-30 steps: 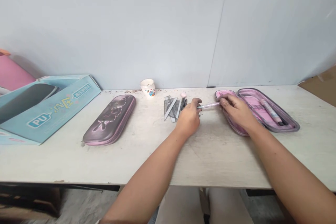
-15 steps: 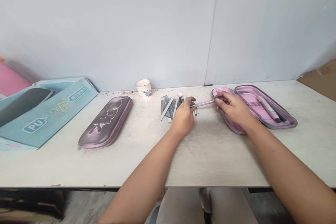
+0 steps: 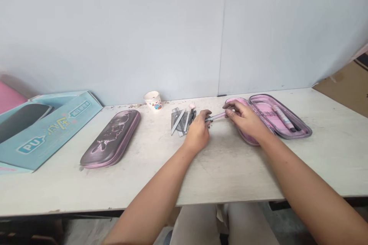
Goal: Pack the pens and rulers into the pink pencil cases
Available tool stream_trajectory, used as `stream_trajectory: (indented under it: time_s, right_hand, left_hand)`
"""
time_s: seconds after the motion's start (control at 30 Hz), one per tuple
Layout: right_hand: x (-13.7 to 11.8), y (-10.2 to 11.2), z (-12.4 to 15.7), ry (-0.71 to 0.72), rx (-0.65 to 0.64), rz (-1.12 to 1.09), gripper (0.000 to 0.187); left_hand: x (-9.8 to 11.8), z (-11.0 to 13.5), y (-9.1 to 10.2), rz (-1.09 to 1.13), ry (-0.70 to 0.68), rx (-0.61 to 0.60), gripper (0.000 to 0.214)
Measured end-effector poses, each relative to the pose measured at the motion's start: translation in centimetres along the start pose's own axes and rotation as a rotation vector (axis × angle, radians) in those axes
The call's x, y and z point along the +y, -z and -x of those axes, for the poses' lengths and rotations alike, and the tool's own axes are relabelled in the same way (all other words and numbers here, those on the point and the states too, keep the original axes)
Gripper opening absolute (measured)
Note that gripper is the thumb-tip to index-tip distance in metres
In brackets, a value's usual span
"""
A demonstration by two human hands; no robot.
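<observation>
Both hands grip one thin pink pen (image 3: pixel 217 116) held level above the white table (image 3: pixel 224 168). My left hand (image 3: pixel 198 132) pinches its left end, my right hand (image 3: pixel 244 119) its right end. Just left of my left hand lie grey rulers and set squares (image 3: pixel 178 120) with a few dark pens (image 3: pixel 192 115). Under and behind my right hand an open pink pencil case (image 3: pixel 268 120) lies flat, with a pink marker (image 3: pixel 281 117) and a dark pen in its far half.
A closed purple pencil case (image 3: pixel 112 138) lies at centre left. A light blue cardboard box (image 3: pixel 46 128) sits at the far left. A small paper cup (image 3: pixel 152 100) and a pink eraser (image 3: pixel 191 106) stand near the wall. Brown cardboard (image 3: pixel 345 86) is at right.
The camera has swung right and down a little, so everything sits further left in view. Both hands keep hold of the pink pen in much the same place.
</observation>
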State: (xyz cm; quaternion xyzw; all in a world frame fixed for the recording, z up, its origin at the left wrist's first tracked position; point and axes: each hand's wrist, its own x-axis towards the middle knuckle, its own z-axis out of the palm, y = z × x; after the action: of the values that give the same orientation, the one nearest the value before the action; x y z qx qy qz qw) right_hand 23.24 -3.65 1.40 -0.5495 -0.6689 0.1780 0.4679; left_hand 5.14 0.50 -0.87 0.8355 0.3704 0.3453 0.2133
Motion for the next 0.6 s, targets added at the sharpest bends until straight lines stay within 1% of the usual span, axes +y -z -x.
stream_trajectory:
  time_s: [0.03, 0.1, 0.2, 0.27, 0.37, 0.4, 0.5, 0.6]
  right_hand:
    - [-0.22, -0.06, 0.01, 0.014, -0.023, -0.014, 0.022]
    - [-0.44, -0.16, -0.01, -0.005, -0.059, -0.004, 0.020]
    - [-0.30, -0.17, -0.08, -0.046, -0.041, 0.092, 0.028]
    - [-0.13, -0.07, -0.11, -0.038, -0.020, 0.127, 0.032]
    - [-0.14, 0.10, -0.10, 0.017, -0.028, 0.047, 0.023]
    - [-0.20, 0.13, -0.08, 0.032, -0.035, 0.017, 0.022]
    - [-0.43, 0.11, -0.01, 0.011, -0.044, -0.002, 0.020]
    - [-0.64, -0.02, 0.08, -0.037, -0.015, 0.061, 0.031]
  left_hand:
    - [0.01, 0.02, -0.07, 0.005, 0.005, -0.005, 0.031]
    - [0.00, 0.07, -0.18, 0.008, 0.009, -0.017, 0.031]
    - [-0.03, 0.10, -0.20, -0.002, 0.000, -0.021, 0.032]
    - [-0.03, 0.09, -0.09, -0.009, -0.004, -0.015, 0.032]
    - [0.02, 0.09, 0.16, -0.016, 0.017, 0.009, 0.031]
    - [0.04, 0.11, 0.22, -0.015, 0.027, 0.021, 0.031]
    - [0.10, 0.19, 0.26, -0.009, 0.044, 0.038, 0.031]
    - [0.18, 0.27, 0.13, -0.005, 0.032, 0.013, 0.031]
